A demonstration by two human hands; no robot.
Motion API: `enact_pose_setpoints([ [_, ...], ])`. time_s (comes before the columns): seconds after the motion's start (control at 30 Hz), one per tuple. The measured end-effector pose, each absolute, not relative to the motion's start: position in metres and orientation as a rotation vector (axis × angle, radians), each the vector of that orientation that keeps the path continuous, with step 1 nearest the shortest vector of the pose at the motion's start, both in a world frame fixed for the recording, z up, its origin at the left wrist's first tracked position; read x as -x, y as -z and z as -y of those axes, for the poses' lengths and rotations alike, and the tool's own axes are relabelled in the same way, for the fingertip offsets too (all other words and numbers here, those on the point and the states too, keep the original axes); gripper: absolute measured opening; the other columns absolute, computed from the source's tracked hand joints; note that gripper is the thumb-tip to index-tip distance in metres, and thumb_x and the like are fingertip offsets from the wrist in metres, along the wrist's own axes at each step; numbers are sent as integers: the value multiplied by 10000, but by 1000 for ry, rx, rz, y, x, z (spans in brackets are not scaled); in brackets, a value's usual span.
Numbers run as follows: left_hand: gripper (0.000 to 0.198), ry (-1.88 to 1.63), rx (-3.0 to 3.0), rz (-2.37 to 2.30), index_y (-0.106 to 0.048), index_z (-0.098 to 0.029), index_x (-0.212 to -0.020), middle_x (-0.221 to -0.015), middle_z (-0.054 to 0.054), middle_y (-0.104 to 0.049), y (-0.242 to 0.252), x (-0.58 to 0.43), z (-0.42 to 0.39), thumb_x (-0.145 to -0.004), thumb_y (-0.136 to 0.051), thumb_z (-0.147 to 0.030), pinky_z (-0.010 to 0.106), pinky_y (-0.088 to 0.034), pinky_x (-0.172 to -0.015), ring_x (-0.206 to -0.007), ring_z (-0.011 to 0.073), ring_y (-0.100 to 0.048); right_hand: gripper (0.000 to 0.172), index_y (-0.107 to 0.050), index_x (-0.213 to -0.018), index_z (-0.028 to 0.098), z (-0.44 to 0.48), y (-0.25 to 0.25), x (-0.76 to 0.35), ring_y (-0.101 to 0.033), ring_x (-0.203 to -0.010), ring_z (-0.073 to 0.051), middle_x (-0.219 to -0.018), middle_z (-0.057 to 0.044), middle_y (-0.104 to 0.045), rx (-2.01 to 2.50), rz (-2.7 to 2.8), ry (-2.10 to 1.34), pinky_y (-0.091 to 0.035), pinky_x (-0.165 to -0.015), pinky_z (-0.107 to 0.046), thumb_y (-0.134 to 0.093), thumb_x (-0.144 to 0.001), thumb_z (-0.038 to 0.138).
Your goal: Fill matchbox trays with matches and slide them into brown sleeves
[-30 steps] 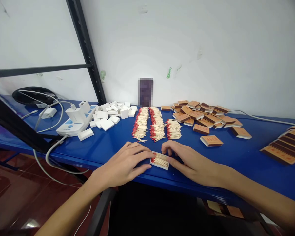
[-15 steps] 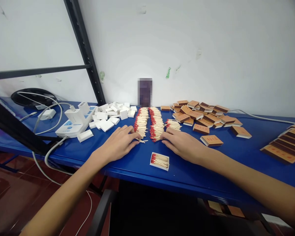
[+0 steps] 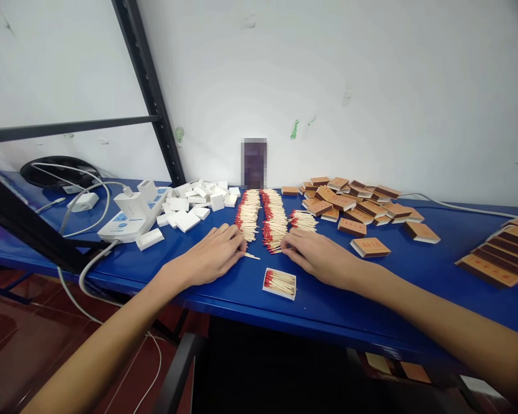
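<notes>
An open white matchbox tray filled with red-tipped matches lies near the front edge of the blue table, between my two wrists. Behind it run three rows of loose matches. My left hand lies at the near end of the left row, its fingers pressed together over a few matches, one of which sticks out to the right. My right hand has its fingertips closed on the near end of the middle row. Neither hand touches the tray.
A pile of empty white trays sits left of the matches and a heap of brown matchbox sleeves sits right. Lined-up matchboxes lie at the far right. A power strip with chargers and cables and a black frame post stand at left.
Both hands left the filled tray and moved back to the near ends of the match rows. In the last half second they drew slightly toward me, fingers closing on matches.
</notes>
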State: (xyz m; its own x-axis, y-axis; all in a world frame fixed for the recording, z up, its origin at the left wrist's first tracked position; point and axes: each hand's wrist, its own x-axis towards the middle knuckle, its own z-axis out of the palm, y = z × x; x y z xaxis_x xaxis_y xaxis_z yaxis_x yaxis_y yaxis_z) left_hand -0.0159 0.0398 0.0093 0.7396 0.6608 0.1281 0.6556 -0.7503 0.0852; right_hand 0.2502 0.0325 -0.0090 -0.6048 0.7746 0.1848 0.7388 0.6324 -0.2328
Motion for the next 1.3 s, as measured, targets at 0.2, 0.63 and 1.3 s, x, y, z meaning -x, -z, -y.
enact_pose_setpoints([
  [0.2, 288, -229, -2833, -1002, -568, -191, -995, -1031, 62, -527, -12, 18, -36, -1018, -344, -371, 365, -370, -851, -907, 202, -459, 164, -537, -853, 202, -25, -4, -251, -519, -740, -174, -820, -41, -587, 1274, 2556, -413, -400, -663, -294, -435, -954, 281],
  [0.63, 274, -38, -2961, -1002, -521, -177, -943, -995, 65, -536, -19, 11, -33, -1026, -296, -310, 372, -372, -829, -875, 204, -462, 91, -547, -798, 203, -20, -14, -252, -542, -712, -175, -805, -41, -624, 1412, 2585, -476, -384, -606, -271, -513, -866, 254],
  [1.3, 251, -286, -2803, -832, -541, -187, -1031, -1028, 68, -566, -30, -22, 3, -1029, -328, -319, 355, -418, -875, -922, 193, -507, 257, -451, -711, 222, 10, -29, -255, -473, -607, -149, -668, -3, -566, 1457, 2438, -414, -338, -562, -289, -399, -951, 299],
])
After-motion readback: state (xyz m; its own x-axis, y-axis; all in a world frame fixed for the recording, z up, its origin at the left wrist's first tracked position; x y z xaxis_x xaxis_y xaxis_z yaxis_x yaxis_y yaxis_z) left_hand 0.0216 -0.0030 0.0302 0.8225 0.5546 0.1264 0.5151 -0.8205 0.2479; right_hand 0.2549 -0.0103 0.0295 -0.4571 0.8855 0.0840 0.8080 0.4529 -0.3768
